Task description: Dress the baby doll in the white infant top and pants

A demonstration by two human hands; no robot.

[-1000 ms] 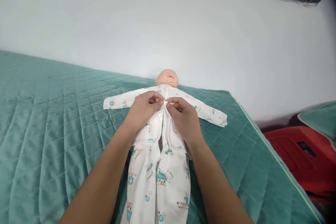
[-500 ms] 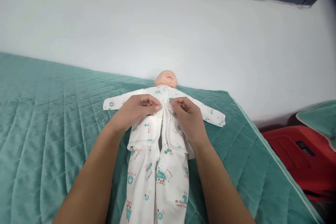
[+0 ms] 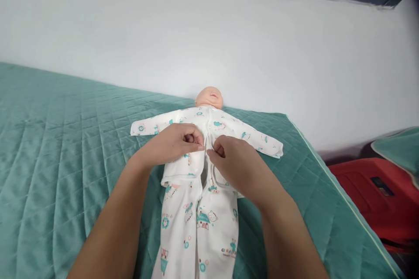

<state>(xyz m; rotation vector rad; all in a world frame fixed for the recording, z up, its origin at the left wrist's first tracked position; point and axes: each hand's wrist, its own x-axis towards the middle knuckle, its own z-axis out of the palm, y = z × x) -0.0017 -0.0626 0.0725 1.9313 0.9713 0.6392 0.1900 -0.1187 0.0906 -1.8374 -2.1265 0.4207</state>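
Observation:
A baby doll [image 3: 209,97] lies on its back, dressed in a white printed jacket [image 3: 183,168] with its sleeves spread wide. Matching white trousers [image 3: 216,231] cover the legs. My left hand [image 3: 186,139] pinches the jacket's front edge at the middle of the chest, thumb and fingers pressed together. Opposite it, my right hand [image 3: 232,157] is closed in a pinch on the other front edge. The fingertips almost meet over the opening and hide the fastening there. Below my hands the jacket front gapes.
The doll rests on a green quilted cover [image 3: 81,161], its head close to a white wall [image 3: 209,39]. Off the right edge of the bed stands a red plastic object [image 3: 366,196], with green cloth [image 3: 399,150] beside it.
Both hands have moved down the jacket front, from the upper chest to a lower point. My right hand has turned more inward, and the fingertips are closer together.

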